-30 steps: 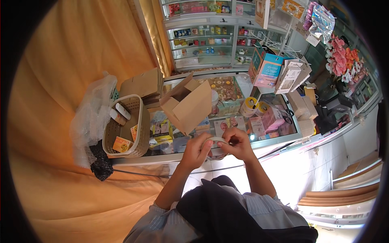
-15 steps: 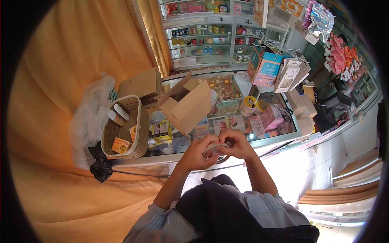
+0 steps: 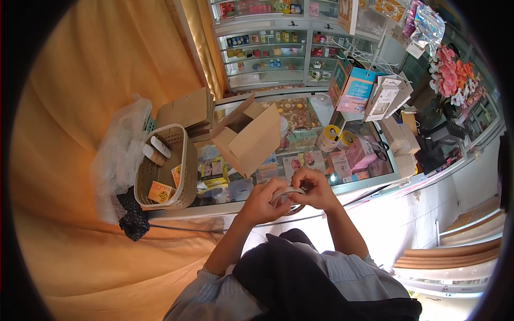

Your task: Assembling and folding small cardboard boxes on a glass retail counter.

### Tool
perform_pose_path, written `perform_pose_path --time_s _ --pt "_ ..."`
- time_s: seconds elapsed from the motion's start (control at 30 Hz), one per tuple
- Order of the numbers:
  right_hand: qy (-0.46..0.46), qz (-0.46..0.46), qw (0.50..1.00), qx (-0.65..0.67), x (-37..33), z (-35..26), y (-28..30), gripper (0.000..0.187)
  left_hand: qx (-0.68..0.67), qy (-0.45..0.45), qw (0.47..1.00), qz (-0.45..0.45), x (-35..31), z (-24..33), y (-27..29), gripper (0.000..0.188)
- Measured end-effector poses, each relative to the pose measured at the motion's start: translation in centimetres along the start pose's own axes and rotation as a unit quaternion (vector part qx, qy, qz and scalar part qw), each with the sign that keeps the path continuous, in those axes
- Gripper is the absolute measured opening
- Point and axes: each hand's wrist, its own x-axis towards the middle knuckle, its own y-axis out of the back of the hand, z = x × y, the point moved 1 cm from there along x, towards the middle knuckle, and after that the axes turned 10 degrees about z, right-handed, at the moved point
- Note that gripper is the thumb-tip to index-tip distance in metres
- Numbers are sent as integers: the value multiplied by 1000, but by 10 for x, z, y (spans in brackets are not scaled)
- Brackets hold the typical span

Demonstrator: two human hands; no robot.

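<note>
Just in front of my body, past the counter's near edge, I hold a roll of tape [image 3: 287, 191] up in both hands. My left hand [image 3: 261, 202] wraps its fingers and thumb round the left side of the ring. Bent fingers of my right hand [image 3: 315, 190] pinch at its right side, the thumb against the edge. My fingers hide much of the roll, and a loose tape end cannot be made out. Beyond the hands a cardboard box [image 3: 256, 142] rests tilted on the glass counter [image 3: 235, 208], its flaps partly raised.
On the left stand a woven plastic basket [image 3: 186, 171] holding small boxes and tubes, bubble wrap [image 3: 120, 155] and flattened cardboard [image 3: 182, 112]. Yellow-topped tape rolls [image 3: 330, 134], scissors [image 3: 381, 151] and a display rack with hanging boxes [image 3: 357, 91] are on the right. Glass shelves [image 3: 267, 56] line the back.
Both hands stay almost in place round the tape roll, with only slight finger movement. The whole view has shifted a little; the things on the counter have not visibly moved.
</note>
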Motion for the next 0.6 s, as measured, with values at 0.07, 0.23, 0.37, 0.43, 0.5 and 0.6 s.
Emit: perform_pose_path --time_s 0.07,0.23,0.37,0.43,0.5,0.6 --pt "3 0 1000 -20 0 3 2 28 8 -6 1000 -14 2 4 -1 30" --pt "0 -1 998 -56 1 2 0 31 13 -7 999 -37 3 8 -1 33" --pt "17 9 998 -66 1 2 1 29 12 3 1000 -29 4 14 0 37" --pt "7 3 997 -74 0 3 1 31 10 13 999 -37 6 15 0 35" --pt "32 12 996 -84 1 3 -1 28 6 9 999 -38 6 13 -1 36" --pt "27 15 996 -84 0 -1 -4 28 -4 8 999 -30 6 12 -1 37"
